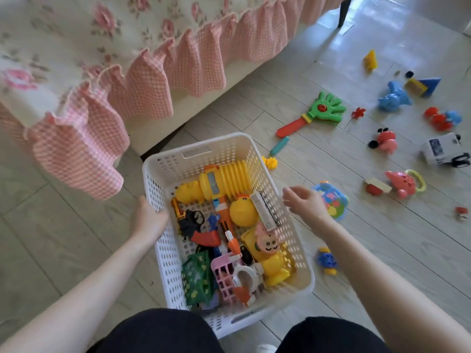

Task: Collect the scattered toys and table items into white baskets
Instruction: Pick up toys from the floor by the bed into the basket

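- Head view: the white basket (pixel 178 159) is gripped at its left rim by the left hand (pixel 149 217), with the fingers curled over the wall.
- The right hand (pixel 304 202) is held over the right rim, fingers loosely bent, with nothing in them.
- A multicoloured toy (pixel 331 203) lies on the floor just beyond that hand, outside the rim (its long axis cannot be told).
- Inside the basket, a yellow hammer (pixel 221 179), a yellow ball (pixel 243 212) and smaller pieces are piled.

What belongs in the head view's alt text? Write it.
A person's left hand grips a toy-filled white basket by its rim while the right hand hovers empty over the opposite rim. Scattered toys lie on the floor.
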`<state>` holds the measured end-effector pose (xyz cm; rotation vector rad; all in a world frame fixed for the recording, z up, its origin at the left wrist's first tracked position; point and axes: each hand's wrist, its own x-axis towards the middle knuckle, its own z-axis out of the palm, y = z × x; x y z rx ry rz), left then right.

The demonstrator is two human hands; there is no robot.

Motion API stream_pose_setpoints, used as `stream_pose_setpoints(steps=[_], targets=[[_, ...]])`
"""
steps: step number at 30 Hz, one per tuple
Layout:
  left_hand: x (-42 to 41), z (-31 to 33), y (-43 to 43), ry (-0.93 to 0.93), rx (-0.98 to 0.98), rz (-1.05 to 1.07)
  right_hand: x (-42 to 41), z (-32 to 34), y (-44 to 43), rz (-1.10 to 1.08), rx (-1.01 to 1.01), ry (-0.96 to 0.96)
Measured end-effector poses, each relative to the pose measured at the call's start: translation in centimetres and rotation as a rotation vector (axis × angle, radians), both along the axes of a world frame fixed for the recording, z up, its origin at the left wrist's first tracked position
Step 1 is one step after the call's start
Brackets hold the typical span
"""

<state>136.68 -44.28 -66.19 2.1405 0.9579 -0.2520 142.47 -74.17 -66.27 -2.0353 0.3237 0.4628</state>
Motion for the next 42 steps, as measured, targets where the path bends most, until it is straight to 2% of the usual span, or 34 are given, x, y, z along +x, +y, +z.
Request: stream_pose_setpoints(steps=[3, 7, 11, 17, 22, 27, 31, 34, 38, 40, 42], targets=[[3.6, -0.4, 0.9, -0.048, 0.057, 0.006, 4.1, -1.6, 0.8, -0.009, -0.119, -0.137], [5.3, -1.7, 1.3, -0.130, 0.058, 0.095, 8.9, -4.6, 2.7, 0.157, -0.309, -0.247], [5.4, -2.8, 1.0, -0.161, 0.133, 0.152, 12.1, -7.2, 3.9, 0.348, -0.541, -0.237], [5.4, -3.3, 0.9, -0.167, 0.213, 0.158, 13.2, -9.2, 4.7, 0.424, -0.817, -0.207], [5.4, -3.2, 0.5, -0.150, 0.236, 0.175, 12.8, -9.6, 3.9, 0.362, -0.736, -0.199], [5.3, -3.0, 0.5, -0.117, 0.239, 0.174, 12.3, -9.0, 3.4, 0.167, -0.499, -0.181], [5.4, -2.7, 0.5, -0.107, 0.222, 0.164, 11.5, -6.9, 2.1, 0.019, -0.388, -0.187], [5.5, -2.4, 0.4, -0.118, 0.188, 0.159, 11.3, -4.1, 1.5, -0.051, -0.329, -0.270], [5.5, -1.8, 0.4, -0.139, 0.131, 0.157, 9.6, 0.6, 2.8, -0.017, -0.290, -0.474], [5.0, -1.5, 0.6, -0.156, 0.086, 0.155, 7.0, 2.4, 4.4, 0.082, -0.325, -0.538], [4.8, -1.3, 0.8, -0.176, 0.034, 0.134, 3.9, 3.3, 5.8, 0.241, -0.373, -0.512]])
